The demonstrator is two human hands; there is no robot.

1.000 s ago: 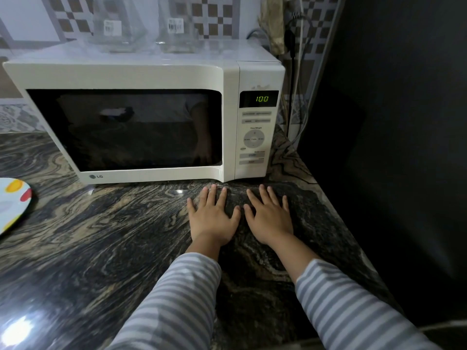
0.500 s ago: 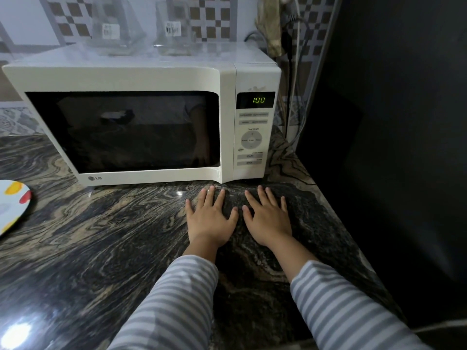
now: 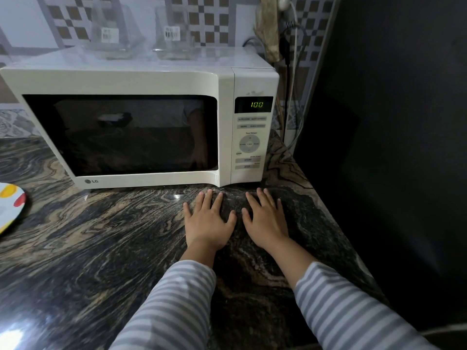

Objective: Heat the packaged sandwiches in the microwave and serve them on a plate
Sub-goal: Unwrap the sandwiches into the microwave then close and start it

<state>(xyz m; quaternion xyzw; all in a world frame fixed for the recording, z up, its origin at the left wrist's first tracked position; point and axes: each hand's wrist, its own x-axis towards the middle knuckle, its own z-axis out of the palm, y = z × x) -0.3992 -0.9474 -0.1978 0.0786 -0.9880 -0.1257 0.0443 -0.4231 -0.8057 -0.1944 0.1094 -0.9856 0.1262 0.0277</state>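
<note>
A white LG microwave point(image 3: 141, 82) stands at the back of the dark marble counter point(image 3: 88, 248) with its door shut. Its green display point(image 3: 256, 104) reads 100. The dark window hides whatever is inside. My left hand point(image 3: 208, 222) and my right hand point(image 3: 265, 219) lie flat, palms down, side by side on the counter just in front of the microwave's control panel, fingers spread and holding nothing. A colourful plate point(image 3: 10, 208) shows partly at the left edge. No sandwiches are in sight.
Two clear glass containers point(image 3: 111, 34) point(image 3: 174, 36) sit on top of the microwave. Cables point(image 3: 288, 72) hang behind its right side. A dark wall or cabinet point(image 3: 391, 147) bounds the counter on the right.
Both hands stay flat in the same spot. Only the view has shifted slightly.
</note>
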